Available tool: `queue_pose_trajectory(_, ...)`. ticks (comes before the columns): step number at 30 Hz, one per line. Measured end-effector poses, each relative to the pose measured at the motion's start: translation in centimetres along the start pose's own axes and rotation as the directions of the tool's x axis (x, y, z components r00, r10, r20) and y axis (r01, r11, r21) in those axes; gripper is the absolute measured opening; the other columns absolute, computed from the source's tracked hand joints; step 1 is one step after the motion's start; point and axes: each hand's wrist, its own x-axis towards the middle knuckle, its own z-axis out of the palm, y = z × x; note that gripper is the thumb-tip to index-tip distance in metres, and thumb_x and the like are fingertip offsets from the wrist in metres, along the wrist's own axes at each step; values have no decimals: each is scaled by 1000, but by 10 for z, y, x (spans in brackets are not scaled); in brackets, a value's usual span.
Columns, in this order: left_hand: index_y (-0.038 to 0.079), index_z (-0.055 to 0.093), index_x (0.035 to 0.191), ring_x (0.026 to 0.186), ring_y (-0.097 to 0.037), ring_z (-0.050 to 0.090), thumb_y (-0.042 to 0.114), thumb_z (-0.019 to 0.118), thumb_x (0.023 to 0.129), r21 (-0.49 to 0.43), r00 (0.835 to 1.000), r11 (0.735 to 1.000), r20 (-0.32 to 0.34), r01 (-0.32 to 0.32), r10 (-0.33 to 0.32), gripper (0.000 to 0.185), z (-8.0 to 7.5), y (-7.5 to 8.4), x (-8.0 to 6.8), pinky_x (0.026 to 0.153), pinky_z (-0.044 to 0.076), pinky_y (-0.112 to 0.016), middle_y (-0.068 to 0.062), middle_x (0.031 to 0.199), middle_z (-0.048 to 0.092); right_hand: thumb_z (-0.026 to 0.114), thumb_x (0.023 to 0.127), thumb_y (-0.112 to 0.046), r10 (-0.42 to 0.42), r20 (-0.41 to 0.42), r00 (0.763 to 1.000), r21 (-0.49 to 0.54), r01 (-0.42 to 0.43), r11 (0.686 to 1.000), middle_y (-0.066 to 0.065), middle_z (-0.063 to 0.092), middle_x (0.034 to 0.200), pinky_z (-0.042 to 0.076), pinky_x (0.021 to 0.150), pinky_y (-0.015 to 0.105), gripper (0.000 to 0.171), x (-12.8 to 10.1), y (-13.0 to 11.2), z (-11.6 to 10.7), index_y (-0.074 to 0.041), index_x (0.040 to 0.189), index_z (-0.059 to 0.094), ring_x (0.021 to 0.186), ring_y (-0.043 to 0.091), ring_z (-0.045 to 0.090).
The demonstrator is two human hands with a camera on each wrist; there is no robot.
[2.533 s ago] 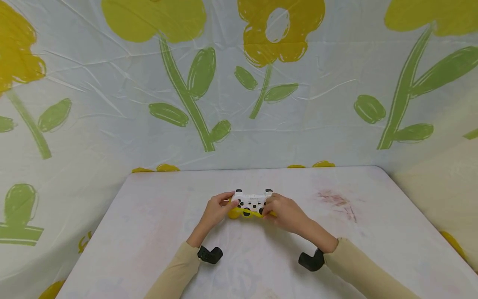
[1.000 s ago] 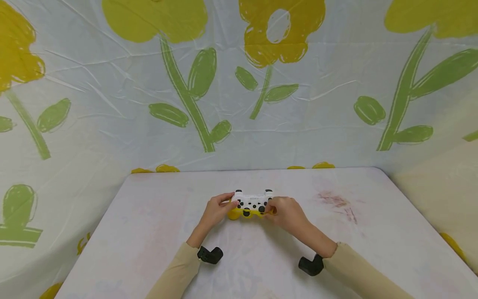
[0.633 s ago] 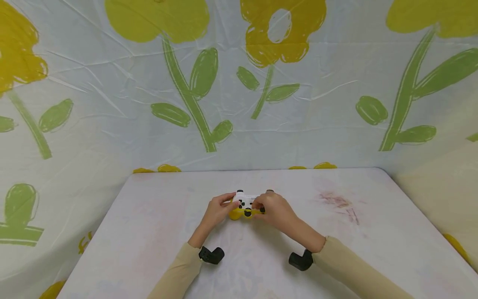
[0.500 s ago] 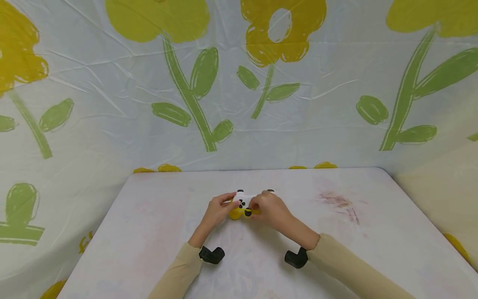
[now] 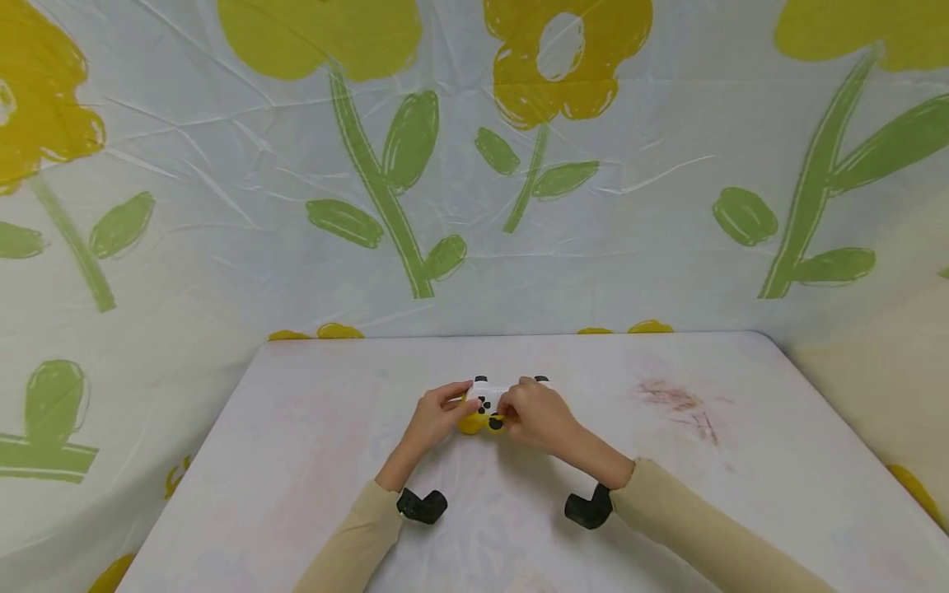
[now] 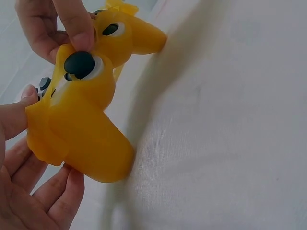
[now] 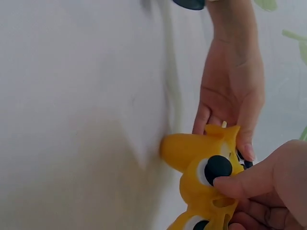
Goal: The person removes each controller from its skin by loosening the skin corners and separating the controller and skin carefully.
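A white game controller (image 5: 487,390) with black buttons sits partly inside a yellow silicone cover (image 5: 473,423) at the middle of the table (image 5: 296,461). My left hand (image 5: 437,414) grips its left end, fingers under the yellow grip (image 6: 81,139). My right hand (image 5: 528,412) reaches over the right half and hides it. Its thumb (image 7: 247,181) and fingers pinch the yellow cover (image 7: 199,165) beside a black thumbstick (image 7: 218,169). The same thumbstick (image 6: 79,64) pokes through the cover in the left wrist view.
A pale cloth covers the table, with a reddish stain (image 5: 670,397) to the right of my hands. A flower-printed sheet (image 5: 474,165) stands round the back and both sides. Black wrist mounts (image 5: 421,505) (image 5: 588,508) sit on both forearms.
My right hand has slid left across the controller and now covers its right half, pinching the yellow cover near the middle. The left hand has stayed put.
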Motion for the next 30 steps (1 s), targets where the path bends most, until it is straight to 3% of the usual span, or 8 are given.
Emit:
queue_pose_trajectory(5, -2, 58, 129, 109, -37, 64, 24, 66, 92, 8, 1000, 1000, 14, -15, 15, 46, -1, -4, 3, 89, 54, -37, -23, 129, 59, 71, 73, 0, -21, -4, 1000, 95, 21, 995, -1, 65, 68, 41, 58, 20, 8, 1, 7, -2, -8, 73, 72, 66, 9, 45)
queue_pose_trajectory(16, -3, 56, 130, 111, -38, 63, 22, 64, 93, 13, 999, 1000, 37, -25, 25, 45, -1, -8, 6, 91, 53, -39, -24, 129, 59, 74, 77, -5, -27, 44, 999, 192, 18, 981, -5, 62, 69, 40, 58, 18, 5, 1, 17, -2, -10, 77, 72, 70, 7, 47)
queue_pose_trajectory(30, -2, 55, 131, 115, -37, 61, 21, 64, 93, 33, 997, 999, 75, -30, 28, 45, -5, -6, 8, 95, 51, -41, -22, 131, 58, 72, 81, -7, -13, 33, 999, 208, 6, 978, -4, 60, 69, 39, 59, 19, 6, 1, 19, 2, -11, 79, 70, 69, 8, 46)
